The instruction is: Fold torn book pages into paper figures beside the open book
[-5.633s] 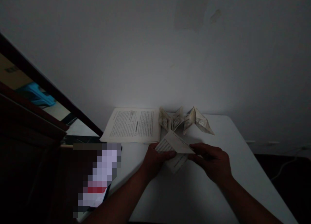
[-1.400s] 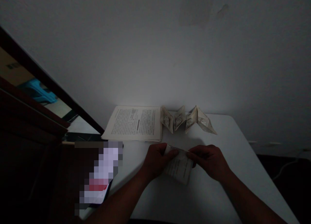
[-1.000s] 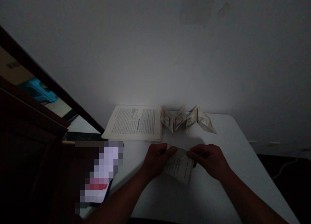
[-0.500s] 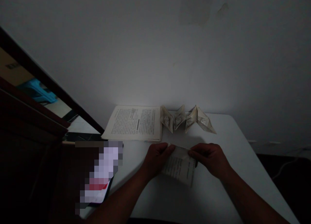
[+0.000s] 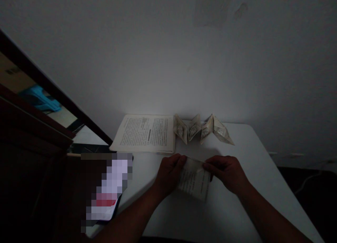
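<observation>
A folded sheet of printed paper (image 5: 194, 181) is held up between both hands above the white table. My left hand (image 5: 170, 172) pinches its upper left corner, thumb on top. My right hand (image 5: 226, 171) grips its upper right edge between thumb and fingers. The sheet tilts, with its lower edge toward me, and lines of print show on its face. Beyond the hands, several folded paper boat-like shapes (image 5: 194, 128) stand in a zigzag row near the wall.
A stack of printed pages (image 5: 143, 134) lies at the table's back left. At the left edge rests a phone (image 5: 109, 215), mostly blurred out. The white table (image 5: 237, 215) meets a grey wall (image 5: 158, 60). A mirror (image 5: 39, 99) leans at left, showing a blue stool.
My left thumb has drawn back slightly to the left along the paper's top edge. The paper has tilted a little; the right hand is nearly still.
</observation>
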A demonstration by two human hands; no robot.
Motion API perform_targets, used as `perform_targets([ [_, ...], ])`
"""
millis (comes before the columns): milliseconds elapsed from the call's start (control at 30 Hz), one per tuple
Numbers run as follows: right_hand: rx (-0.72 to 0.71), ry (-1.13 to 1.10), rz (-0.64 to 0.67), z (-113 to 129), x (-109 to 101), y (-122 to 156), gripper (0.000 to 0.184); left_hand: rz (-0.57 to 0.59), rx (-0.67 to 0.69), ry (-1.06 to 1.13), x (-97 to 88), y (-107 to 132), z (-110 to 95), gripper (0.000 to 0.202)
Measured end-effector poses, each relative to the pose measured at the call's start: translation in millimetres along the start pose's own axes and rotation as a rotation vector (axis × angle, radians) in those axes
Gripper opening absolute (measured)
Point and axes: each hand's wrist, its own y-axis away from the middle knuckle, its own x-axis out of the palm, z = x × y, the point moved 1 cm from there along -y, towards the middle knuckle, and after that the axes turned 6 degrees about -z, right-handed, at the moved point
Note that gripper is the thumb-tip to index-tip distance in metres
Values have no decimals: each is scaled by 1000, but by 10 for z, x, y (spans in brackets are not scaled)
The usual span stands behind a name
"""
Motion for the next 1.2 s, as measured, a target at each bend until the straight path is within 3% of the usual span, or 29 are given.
perform_targets([
  [200, 11, -7, -3, -6, -10, -2, 22, 4, -26, 32, -6, 11, 21, 42],
  [400, -37, 68, 27, 3, -12, -5, 23, 177, -168, 270, 32, 9, 27, 25],
  [533, -43, 104, 52, 24, 18, 2, 24, 140, -221, 213, 47, 1, 25, 25],
  [933, -35, 75, 18, 33, -2, 2, 22, 80, -212, 220, 4, -47, 88, 42],
  [1200, -90, 176, 6, 72, -21, 21, 25, 42, -226, 292, 13, -33, 75, 39],
])
